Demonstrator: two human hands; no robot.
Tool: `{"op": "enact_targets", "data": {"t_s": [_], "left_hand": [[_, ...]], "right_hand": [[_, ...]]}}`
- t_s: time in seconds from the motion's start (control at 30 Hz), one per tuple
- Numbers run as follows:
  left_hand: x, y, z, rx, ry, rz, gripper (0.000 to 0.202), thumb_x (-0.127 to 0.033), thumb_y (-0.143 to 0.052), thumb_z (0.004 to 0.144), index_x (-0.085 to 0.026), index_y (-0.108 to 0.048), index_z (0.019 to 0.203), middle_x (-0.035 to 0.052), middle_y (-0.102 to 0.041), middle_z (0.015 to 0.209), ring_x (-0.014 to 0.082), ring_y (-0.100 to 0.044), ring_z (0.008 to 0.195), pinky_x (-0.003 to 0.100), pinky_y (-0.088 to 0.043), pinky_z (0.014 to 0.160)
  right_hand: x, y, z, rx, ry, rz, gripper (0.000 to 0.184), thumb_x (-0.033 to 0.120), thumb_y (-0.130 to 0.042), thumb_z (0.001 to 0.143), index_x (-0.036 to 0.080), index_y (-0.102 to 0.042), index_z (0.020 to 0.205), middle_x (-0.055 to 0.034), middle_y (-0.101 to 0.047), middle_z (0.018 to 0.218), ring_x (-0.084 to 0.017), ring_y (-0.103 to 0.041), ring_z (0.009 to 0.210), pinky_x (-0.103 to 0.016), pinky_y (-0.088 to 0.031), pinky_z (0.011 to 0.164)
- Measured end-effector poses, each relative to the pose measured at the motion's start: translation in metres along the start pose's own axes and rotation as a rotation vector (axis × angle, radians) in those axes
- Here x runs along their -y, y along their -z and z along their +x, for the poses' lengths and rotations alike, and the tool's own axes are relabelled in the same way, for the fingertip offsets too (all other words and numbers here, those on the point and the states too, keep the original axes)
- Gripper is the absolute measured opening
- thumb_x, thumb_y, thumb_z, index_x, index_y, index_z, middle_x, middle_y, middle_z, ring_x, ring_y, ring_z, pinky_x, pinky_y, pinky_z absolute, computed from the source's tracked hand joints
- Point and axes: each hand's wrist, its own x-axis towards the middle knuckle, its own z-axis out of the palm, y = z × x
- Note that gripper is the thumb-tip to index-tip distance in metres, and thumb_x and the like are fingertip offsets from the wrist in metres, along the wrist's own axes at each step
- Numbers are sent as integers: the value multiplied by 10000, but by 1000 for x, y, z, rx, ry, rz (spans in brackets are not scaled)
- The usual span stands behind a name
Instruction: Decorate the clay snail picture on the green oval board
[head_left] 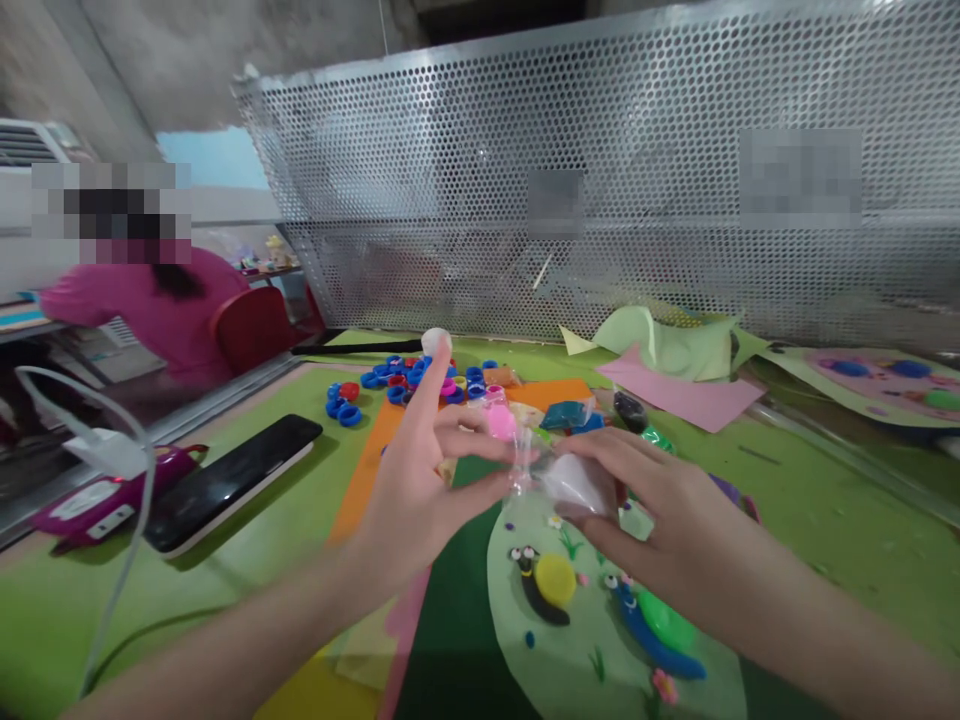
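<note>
My left hand (pixel 427 470) is raised over the green table, its index finger pointing up with a small white lump of clay (pixel 436 341) on the tip, while thumb and other fingers pinch the twisted neck of a small clear plastic bag (pixel 525 465). My right hand (pixel 645 500) is wrapped round the bag's body, which holds white clay (pixel 577 482). Below the hands lies a pale green sheet (pixel 600 640) with clay snails, one with a yellow shell (pixel 553 578) and one with a green shell (pixel 664 620).
Several blue, red and pink bottle caps (pixel 405 380) lie on an orange sheet (pixel 375 450). A black phone (pixel 232 480) and a magenta device with a white cable (pixel 97 495) lie at left. Pink paper (pixel 682 395) and green paper lie at right. A perforated metal screen (pixel 600 180) stands behind. A person in pink (pixel 150 310) sits at far left.
</note>
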Motion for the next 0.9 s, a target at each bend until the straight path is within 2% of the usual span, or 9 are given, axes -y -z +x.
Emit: {"op": "enact_targets", "data": {"t_s": [0.1,0.27,0.33,0.47,0.57,0.7,0.8,0.9], "left_hand": [[3,-2,-4,17,-82,65,978,-204,-698,741,-280,-16,1438,-30,-715,688,245,-571,917,397,-455,752],[5,-5,-6,-1,-187,213,946,-190,-677,748,-283,-36,1438,-49,-696,650,235,-581,869,430,-437,830],[3,-4,-4,-4,-123,184,966,-199,-699,732,-277,-44,1438,-56,-685,646,215,-586,844,401,-433,840],[-3,1,5,-11,200,-48,974,-256,-729,712,-210,-77,1435,-53,-677,649,173,-607,774,307,-458,745],[-2,4,12,-28,342,-229,924,-275,-730,713,-183,-142,1420,-46,-691,703,138,-633,738,255,-465,719],[3,5,15,1,380,-313,738,-268,-657,794,-177,-232,1392,1,-715,818,129,-650,826,233,-475,775],[6,4,13,40,368,-309,646,-275,-620,830,-220,-280,1376,-5,-710,779,124,-651,781,227,-489,724],[7,5,11,84,355,-294,553,-289,-601,846,-256,-352,1339,-27,-685,714,116,-643,776,211,-490,702]], "right_hand": [[3,-2,-1,23,24,15,278,190,-523,844,321,-450,1077,42,-542,972,-123,-534,694,-235,-417,545],[5,-3,-2,40,25,24,254,143,-505,836,297,-470,1035,36,-543,989,-136,-552,758,-253,-442,593],[4,-3,-2,43,24,12,249,168,-504,846,302,-469,1053,35,-552,989,-134,-557,732,-253,-442,577],[-4,2,0,-25,9,-70,287,256,-507,856,331,-453,1127,29,-565,1070,-150,-587,787,-252,-461,580],[-12,8,2,-102,-39,-158,266,293,-500,848,309,-477,1112,15,-588,1035,-156,-601,748,-252,-465,556],[-19,12,2,-107,-124,-198,284,336,-473,841,283,-481,1120,-2,-597,1053,-170,-618,723,-266,-462,525],[-25,11,4,-67,-141,-258,290,356,-431,862,276,-472,1138,-22,-576,1127,-205,-622,797,-304,-470,569],[-33,8,8,42,-202,-307,273,337,-423,871,247,-485,1122,-42,-592,1095,-233,-611,871,-353,-476,670]]}}
